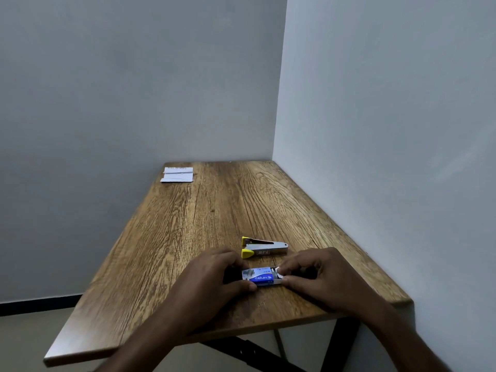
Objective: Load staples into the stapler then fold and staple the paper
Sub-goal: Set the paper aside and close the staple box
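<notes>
While both hands pinch it, staple box (pixel 259 276) lies between.

Desk (pixel 214 210): wood-grain top, matt, visibly veined. Stapler (pixel 264 247), at 12 o'clock from the staple box (pixel 259 277): bare grey metal, yellow plastic ends. Staple box: glossy printed card, blue and white. Paper (pixel 177 174), far left corner: white, creased, matt.

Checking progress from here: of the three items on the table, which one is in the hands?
The blue staple box, held at its ends by the left hand and right hand. The stapler just beyond and the paper at the far corner lie untouched.
</notes>
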`<action>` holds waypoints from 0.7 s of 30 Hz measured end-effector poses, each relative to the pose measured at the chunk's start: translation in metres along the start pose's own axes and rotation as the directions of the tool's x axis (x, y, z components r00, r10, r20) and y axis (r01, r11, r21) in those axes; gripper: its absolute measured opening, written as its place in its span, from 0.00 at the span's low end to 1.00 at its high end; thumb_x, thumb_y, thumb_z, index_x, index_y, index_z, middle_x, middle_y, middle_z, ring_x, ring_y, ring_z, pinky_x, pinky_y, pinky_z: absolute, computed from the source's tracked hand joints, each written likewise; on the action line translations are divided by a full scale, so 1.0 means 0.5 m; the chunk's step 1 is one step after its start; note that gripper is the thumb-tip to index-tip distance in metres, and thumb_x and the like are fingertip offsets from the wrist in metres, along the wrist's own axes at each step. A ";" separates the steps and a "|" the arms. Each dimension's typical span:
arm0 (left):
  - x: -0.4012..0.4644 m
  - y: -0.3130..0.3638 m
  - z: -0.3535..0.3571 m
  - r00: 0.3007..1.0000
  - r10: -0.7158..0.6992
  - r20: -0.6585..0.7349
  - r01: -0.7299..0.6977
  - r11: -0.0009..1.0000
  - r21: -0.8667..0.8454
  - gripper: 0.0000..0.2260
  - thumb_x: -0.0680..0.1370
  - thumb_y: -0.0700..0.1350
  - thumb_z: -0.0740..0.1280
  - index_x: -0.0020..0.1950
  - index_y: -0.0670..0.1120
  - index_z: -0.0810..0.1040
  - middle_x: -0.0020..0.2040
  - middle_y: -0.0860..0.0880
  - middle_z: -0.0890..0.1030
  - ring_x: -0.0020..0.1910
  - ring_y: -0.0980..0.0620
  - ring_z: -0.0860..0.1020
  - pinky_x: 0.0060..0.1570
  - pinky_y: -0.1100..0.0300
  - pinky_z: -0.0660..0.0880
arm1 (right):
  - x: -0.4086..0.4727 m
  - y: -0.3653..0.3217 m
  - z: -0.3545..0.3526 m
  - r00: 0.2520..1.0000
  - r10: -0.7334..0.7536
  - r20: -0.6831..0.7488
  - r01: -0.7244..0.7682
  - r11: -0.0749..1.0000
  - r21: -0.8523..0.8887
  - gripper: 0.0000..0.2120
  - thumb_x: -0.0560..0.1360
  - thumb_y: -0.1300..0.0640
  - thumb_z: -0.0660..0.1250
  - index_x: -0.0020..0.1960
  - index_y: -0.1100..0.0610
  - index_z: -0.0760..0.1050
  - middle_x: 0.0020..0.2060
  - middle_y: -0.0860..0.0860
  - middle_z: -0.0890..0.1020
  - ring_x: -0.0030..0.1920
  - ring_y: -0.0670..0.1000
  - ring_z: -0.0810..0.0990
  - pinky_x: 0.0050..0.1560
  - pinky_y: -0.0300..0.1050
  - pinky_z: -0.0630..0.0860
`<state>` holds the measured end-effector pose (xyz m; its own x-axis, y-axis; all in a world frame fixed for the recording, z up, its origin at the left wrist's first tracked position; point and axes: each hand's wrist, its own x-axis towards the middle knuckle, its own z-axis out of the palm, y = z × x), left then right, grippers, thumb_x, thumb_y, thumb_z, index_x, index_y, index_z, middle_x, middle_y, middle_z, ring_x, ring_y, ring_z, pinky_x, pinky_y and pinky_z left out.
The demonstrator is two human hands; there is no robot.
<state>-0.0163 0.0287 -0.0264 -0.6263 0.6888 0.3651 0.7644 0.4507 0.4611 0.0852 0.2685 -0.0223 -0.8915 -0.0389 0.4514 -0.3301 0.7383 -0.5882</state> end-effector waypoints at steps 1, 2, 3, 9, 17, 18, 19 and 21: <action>0.000 0.000 0.000 1.000 0.002 -0.002 -0.002 1.000 0.000 0.16 0.71 0.63 0.69 0.55 0.58 0.79 0.53 0.63 0.78 0.52 0.64 0.73 0.49 0.64 0.73 | 0.000 -0.001 0.000 1.000 0.001 0.000 -0.001 1.000 -0.014 0.08 0.70 0.52 0.77 0.49 0.46 0.86 0.43 0.37 0.86 0.44 0.39 0.84 0.42 0.28 0.75; 0.000 0.000 0.000 1.000 0.005 -0.006 -0.005 1.000 -0.001 0.16 0.71 0.63 0.69 0.55 0.58 0.79 0.53 0.64 0.78 0.52 0.64 0.73 0.49 0.64 0.73 | -0.001 -0.002 0.000 1.000 0.006 -0.003 -0.006 1.000 -0.021 0.10 0.70 0.51 0.77 0.51 0.45 0.85 0.43 0.38 0.86 0.44 0.39 0.84 0.41 0.29 0.74; -0.001 0.000 0.000 1.000 0.007 -0.009 -0.007 1.000 -0.001 0.15 0.71 0.63 0.69 0.55 0.58 0.79 0.52 0.64 0.78 0.52 0.64 0.74 0.49 0.64 0.73 | -0.002 -0.002 0.000 1.000 0.011 -0.004 -0.011 1.000 -0.017 0.11 0.70 0.50 0.76 0.53 0.44 0.84 0.43 0.38 0.86 0.44 0.40 0.84 0.41 0.29 0.74; -0.001 -0.003 0.001 1.000 0.006 -0.016 -0.006 1.000 -0.004 0.17 0.71 0.64 0.69 0.55 0.57 0.80 0.53 0.63 0.78 0.53 0.64 0.74 0.51 0.62 0.74 | -0.001 0.001 0.000 0.999 -0.012 0.047 0.012 1.000 -0.004 0.10 0.73 0.56 0.74 0.53 0.45 0.85 0.45 0.39 0.85 0.47 0.45 0.84 0.45 0.37 0.78; -0.001 -0.003 0.000 1.000 0.010 -0.011 -0.010 1.000 -0.012 0.18 0.70 0.65 0.67 0.55 0.58 0.80 0.53 0.63 0.78 0.53 0.65 0.73 0.52 0.60 0.75 | -0.003 0.006 0.003 0.999 -0.009 0.050 0.009 1.000 0.012 0.12 0.74 0.57 0.72 0.56 0.44 0.83 0.48 0.39 0.84 0.50 0.45 0.83 0.48 0.33 0.77; -0.001 -0.003 0.000 1.000 0.010 -0.012 -0.010 1.000 -0.013 0.18 0.70 0.65 0.67 0.55 0.58 0.80 0.53 0.63 0.78 0.53 0.65 0.73 0.52 0.60 0.75 | -0.004 0.006 0.002 0.999 -0.006 0.041 0.005 1.000 0.006 0.13 0.74 0.57 0.73 0.57 0.44 0.82 0.48 0.39 0.84 0.50 0.44 0.83 0.47 0.30 0.75; -0.001 -0.002 0.000 1.000 0.010 -0.011 -0.011 1.000 -0.013 0.18 0.70 0.65 0.67 0.55 0.59 0.80 0.53 0.64 0.78 0.53 0.65 0.73 0.52 0.61 0.75 | -0.005 0.006 0.001 1.000 0.002 0.029 -0.002 1.000 0.006 0.14 0.74 0.56 0.73 0.58 0.45 0.82 0.49 0.39 0.84 0.50 0.42 0.83 0.47 0.29 0.75; -0.002 -0.001 -0.001 1.000 0.011 -0.007 -0.011 1.000 -0.011 0.18 0.70 0.65 0.67 0.55 0.59 0.79 0.53 0.64 0.78 0.53 0.64 0.73 0.52 0.61 0.75 | -0.007 0.006 -0.002 1.000 0.018 0.018 -0.019 1.000 0.021 0.14 0.73 0.56 0.74 0.57 0.45 0.82 0.48 0.39 0.85 0.50 0.41 0.83 0.46 0.30 0.76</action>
<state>-0.0163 0.0277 -0.0266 -0.6191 0.6895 0.3758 0.7695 0.4371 0.4657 0.0876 0.2714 -0.0250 -0.9027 -0.0374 0.4287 -0.3200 0.7245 -0.6105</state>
